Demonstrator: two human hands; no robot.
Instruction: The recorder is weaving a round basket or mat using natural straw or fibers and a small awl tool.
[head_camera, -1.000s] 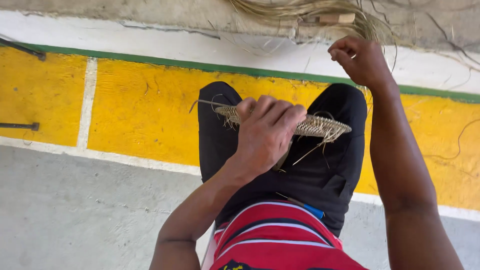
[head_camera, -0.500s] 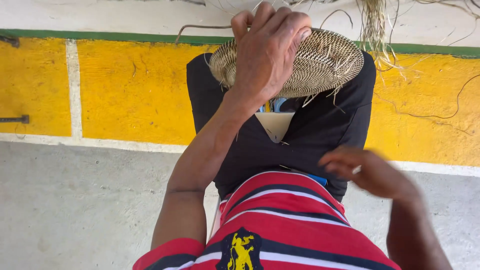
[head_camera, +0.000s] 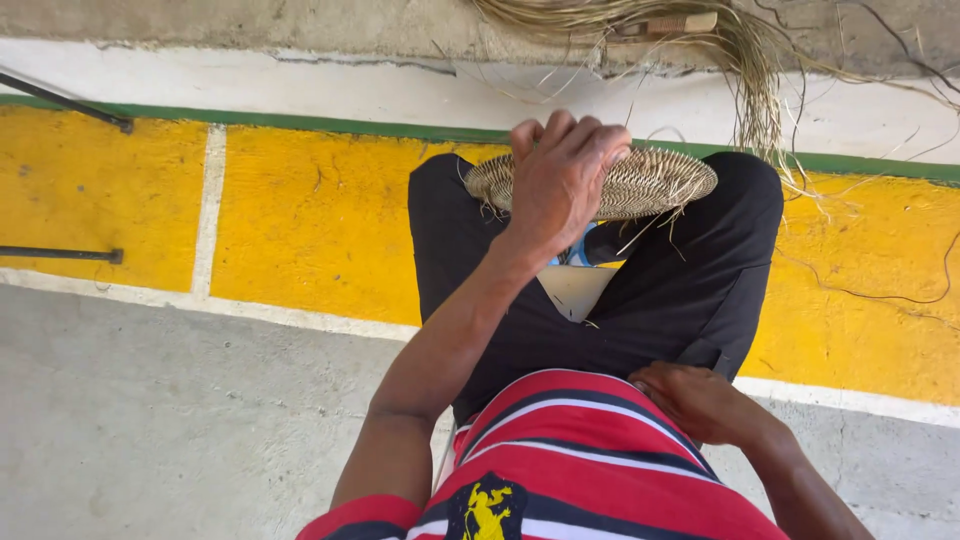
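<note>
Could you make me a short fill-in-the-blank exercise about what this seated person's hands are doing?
1. The left hand grips a round woven straw disc resting on the person's ____.
2. The right hand rests at the hip, holding ____.
3. The painted floor band beneath the legs is ____.

Missing words: knees; nothing; yellow

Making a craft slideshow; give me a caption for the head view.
Left hand grips a round woven disc on the knees; right hand rests at the hip.
</note>
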